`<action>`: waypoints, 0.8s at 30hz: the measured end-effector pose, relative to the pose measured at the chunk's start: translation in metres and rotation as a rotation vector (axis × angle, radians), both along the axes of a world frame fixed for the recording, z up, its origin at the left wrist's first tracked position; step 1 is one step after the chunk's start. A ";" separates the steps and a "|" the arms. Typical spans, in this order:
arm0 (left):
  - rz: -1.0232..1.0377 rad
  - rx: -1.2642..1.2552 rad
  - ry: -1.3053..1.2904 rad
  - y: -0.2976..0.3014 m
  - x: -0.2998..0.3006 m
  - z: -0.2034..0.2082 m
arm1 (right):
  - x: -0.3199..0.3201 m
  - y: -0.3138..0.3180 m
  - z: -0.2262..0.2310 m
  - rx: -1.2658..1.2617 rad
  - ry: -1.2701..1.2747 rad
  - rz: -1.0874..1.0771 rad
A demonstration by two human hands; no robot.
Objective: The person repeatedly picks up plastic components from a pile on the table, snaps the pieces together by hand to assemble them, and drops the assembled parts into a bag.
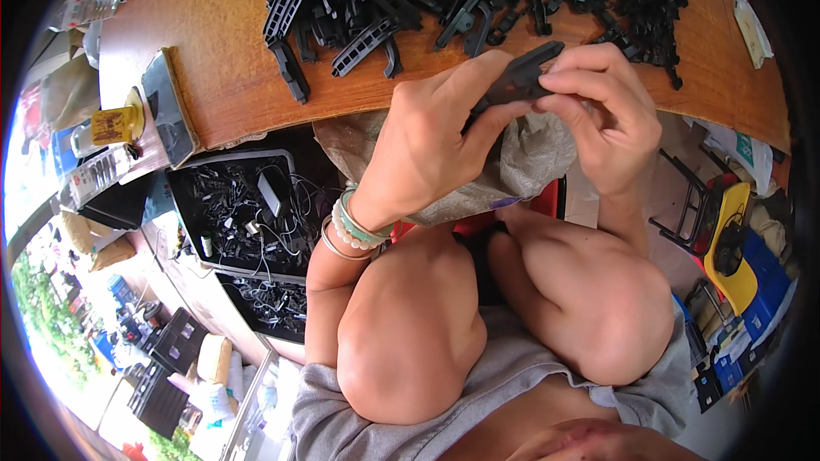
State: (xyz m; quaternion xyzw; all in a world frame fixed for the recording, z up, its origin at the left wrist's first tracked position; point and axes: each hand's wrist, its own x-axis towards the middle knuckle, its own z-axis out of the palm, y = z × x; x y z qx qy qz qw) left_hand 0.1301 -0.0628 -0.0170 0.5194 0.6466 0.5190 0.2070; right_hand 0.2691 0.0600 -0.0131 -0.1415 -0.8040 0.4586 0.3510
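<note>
My left hand (436,132) is closed around a black plastic part (521,75), held just over the table's near edge. Bracelets circle that wrist. The fingertips of my right hand (606,111) pinch the part's right end, with thumb and fingers pressed together there. Much of the part is hidden behind my left fingers. Beyond my hands, a heap of long black plastic pieces (367,0) lies on the wooden table (213,43). Smaller black pieces (632,0) form a dense pile to the right.
Below the table at left stand black trays (295,269) with small dark parts and white cables. A dark flat device (169,107) and a yellow item (115,125) sit near the table's left edge. A sack (547,149) hangs beneath my hands. A yellow chair (730,248) stands right.
</note>
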 end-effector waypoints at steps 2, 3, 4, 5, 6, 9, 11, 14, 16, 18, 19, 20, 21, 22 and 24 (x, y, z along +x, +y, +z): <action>0.016 0.054 0.141 0.000 -0.002 -0.002 | -0.002 0.003 0.005 0.116 -0.017 -0.003; 0.013 0.053 0.138 -0.001 -0.003 0.000 | -0.002 0.004 0.007 0.231 -0.037 -0.007; -0.006 0.014 0.163 -0.002 -0.004 0.002 | -0.003 0.007 0.007 0.230 -0.040 -0.010; -0.025 -0.025 0.189 -0.002 -0.004 0.004 | -0.004 0.010 0.005 0.239 -0.057 0.029; -0.027 -0.027 0.187 -0.001 -0.004 0.005 | -0.004 0.011 0.004 0.248 -0.073 0.071; -0.048 0.003 0.252 0.000 -0.004 0.007 | 0.001 0.009 0.000 0.193 -0.075 0.086; -0.071 0.028 0.239 0.001 -0.004 0.008 | 0.002 0.007 0.000 0.215 -0.063 0.062; -0.056 0.077 0.238 0.004 -0.001 0.005 | 0.004 0.007 0.000 0.193 -0.043 0.029; -0.056 0.076 0.208 0.007 0.001 0.006 | 0.006 0.009 0.002 0.190 -0.032 0.010; -0.042 0.058 0.188 0.003 -0.001 0.004 | 0.006 0.006 -0.003 0.145 -0.032 0.027; -0.032 0.029 0.233 -0.003 -0.005 0.002 | 0.002 0.003 -0.009 0.096 -0.029 0.050; -0.021 -0.002 0.280 -0.010 -0.008 0.000 | -0.003 -0.002 -0.015 0.079 -0.016 0.065; -0.034 0.016 0.267 -0.005 -0.006 0.002 | -0.001 0.000 -0.008 0.048 -0.025 0.059; -0.037 0.014 0.247 0.000 -0.004 0.004 | 0.002 0.002 -0.003 0.016 -0.033 0.055; -0.039 0.008 0.230 0.004 -0.004 0.003 | 0.007 0.007 -0.002 -0.016 -0.069 0.056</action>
